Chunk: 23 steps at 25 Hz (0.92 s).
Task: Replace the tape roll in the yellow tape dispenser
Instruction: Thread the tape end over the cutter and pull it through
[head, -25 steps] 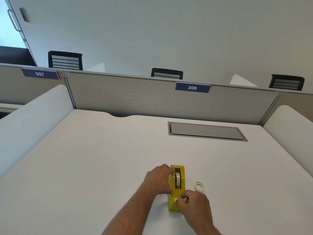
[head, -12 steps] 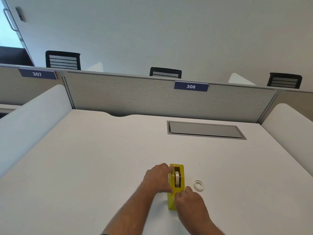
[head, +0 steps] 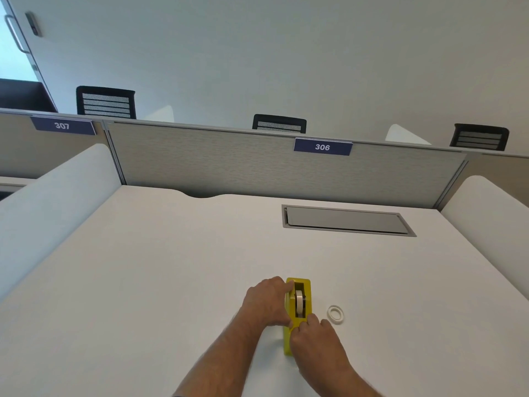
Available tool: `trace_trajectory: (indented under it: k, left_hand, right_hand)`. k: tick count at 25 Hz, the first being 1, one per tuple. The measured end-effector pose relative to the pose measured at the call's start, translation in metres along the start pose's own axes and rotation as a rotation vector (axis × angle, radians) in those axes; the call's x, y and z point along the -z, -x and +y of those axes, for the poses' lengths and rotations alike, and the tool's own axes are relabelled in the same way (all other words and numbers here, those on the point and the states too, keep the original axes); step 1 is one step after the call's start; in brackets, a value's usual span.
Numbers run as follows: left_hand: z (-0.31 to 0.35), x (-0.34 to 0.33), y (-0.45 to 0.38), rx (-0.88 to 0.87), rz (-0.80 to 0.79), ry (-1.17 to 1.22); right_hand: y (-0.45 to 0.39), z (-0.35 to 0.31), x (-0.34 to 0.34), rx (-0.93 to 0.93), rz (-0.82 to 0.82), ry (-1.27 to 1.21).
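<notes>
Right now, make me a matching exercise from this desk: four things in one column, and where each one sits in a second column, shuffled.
Things:
1. left hand
2. right hand
3. small white ring
4. tape roll

Places:
A. lying flat on the desk, right of the dispenser
B. standing on edge in the slot of the yellow tape dispenser
C. against the dispenser's left side
D. over the dispenser's near end

Pairs: 1-C, 2-D, 3-A, 4-B
</notes>
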<state>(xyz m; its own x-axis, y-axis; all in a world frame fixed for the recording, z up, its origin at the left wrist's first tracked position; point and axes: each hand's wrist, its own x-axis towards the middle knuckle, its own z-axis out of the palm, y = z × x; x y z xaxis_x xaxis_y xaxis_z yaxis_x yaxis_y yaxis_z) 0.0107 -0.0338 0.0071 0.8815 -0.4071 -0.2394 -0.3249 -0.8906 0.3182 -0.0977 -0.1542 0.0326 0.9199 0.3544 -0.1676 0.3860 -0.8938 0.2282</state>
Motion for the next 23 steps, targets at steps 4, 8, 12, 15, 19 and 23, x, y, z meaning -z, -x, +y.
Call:
trace_trajectory:
  k: [4,8,12,15,19,23]
  left_hand:
    - [0.001,0.000,0.000,0.003,-0.005,0.000]
    - [0.001,0.000,0.001,0.003,0.001,-0.003]
    - [0.002,0.000,0.001,0.013,0.003,-0.008]
    - [0.003,-0.001,0.002,0.021,0.004,-0.016]
    - [0.003,-0.002,0.004,0.034,0.003,-0.032]
    - [0.002,-0.004,0.006,0.042,0.009,-0.035]
  right_hand:
    - [0.003,-0.005,-0.003,-0.009,-0.047,-0.054]
    - [0.005,-0.007,-0.008,-0.052,-0.049,-0.105]
    - [0.010,-0.010,-0.016,-0.105,-0.023,-0.133]
    - [0.015,-0.012,-0.022,-0.161,-0.074,-0.127]
    - [0.024,-0.013,-0.016,-0.161,0.004,-0.151]
    - [0.033,-0.008,-0.009,-0.193,-0.034,-0.231]
